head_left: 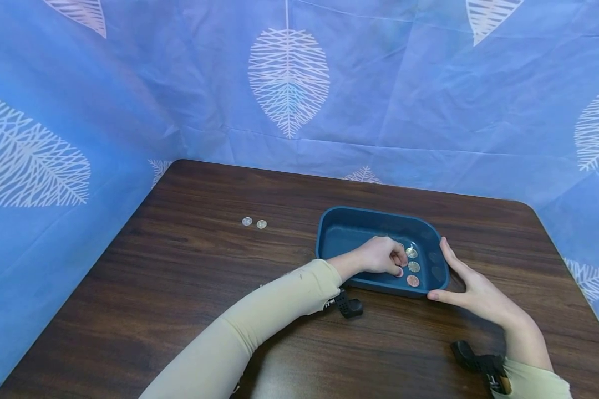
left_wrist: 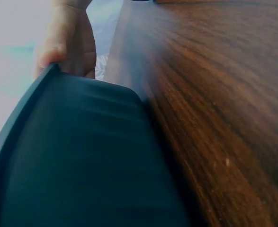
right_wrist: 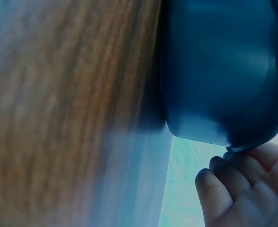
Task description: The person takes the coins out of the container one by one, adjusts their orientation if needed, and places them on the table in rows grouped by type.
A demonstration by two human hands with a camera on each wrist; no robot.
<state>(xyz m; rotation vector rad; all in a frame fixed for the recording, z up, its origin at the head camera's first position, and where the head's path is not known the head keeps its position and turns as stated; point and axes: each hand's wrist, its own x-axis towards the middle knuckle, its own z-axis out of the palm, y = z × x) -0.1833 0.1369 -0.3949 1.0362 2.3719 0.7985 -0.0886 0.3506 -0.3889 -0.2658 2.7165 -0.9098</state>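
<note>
Cream sleeves (head_left: 274,310), one per arm, with black camera mounts (head_left: 349,306) at the wrists. Dark wood-grain table (head_left: 189,310), far corners rounded. Blue tray (head_left: 344,238), corners also rounded, set closer to the right edge of the surface than to the left. Right hand (head_left: 479,291): outside the tray's right end, touching it; thumb at the near right corner, forefinger nearly straight towards the far right corner, wide spread between. Copper-coloured coin (head_left: 412,280): inside the tray, by its near right corner. Paler coins (head_left: 414,266), two, lined up beyond along the right end. Left hand (head_left: 383,256): inside the tray, fingers curled, tips just left of that row; whether pinching a coin, cannot tell. Loose coins (head_left: 262,224), two, side by side, slightly apart: on the surface towards the far edge, well left of tray and grip. Blue curtain (head_left: 404,100), white leaf motifs, behind the far edge.
</note>
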